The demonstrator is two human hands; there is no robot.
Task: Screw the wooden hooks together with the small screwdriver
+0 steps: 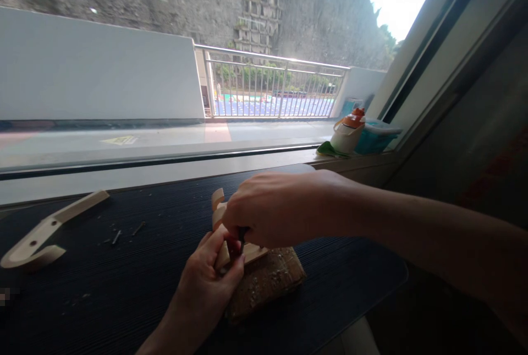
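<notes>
Left hand (206,280) holds wooden piece (218,213); right hand (268,209) pinches dark tool (241,233)

Makeshift woodworking spot: chip-strewn dark table (124,289) beside a large window (247,14).

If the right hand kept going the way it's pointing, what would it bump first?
Most likely the wooden piece: the right hand points a small tool down at it, and the left hand holds it on the brown block.

The piece (218,213) I hold is pale, smooth, bare wood, like the hook (41,234). The block (270,283) beneath looks coarse and grainy, perhaps cork. My table (124,294) is dark, matt, finely ribbed.
</notes>
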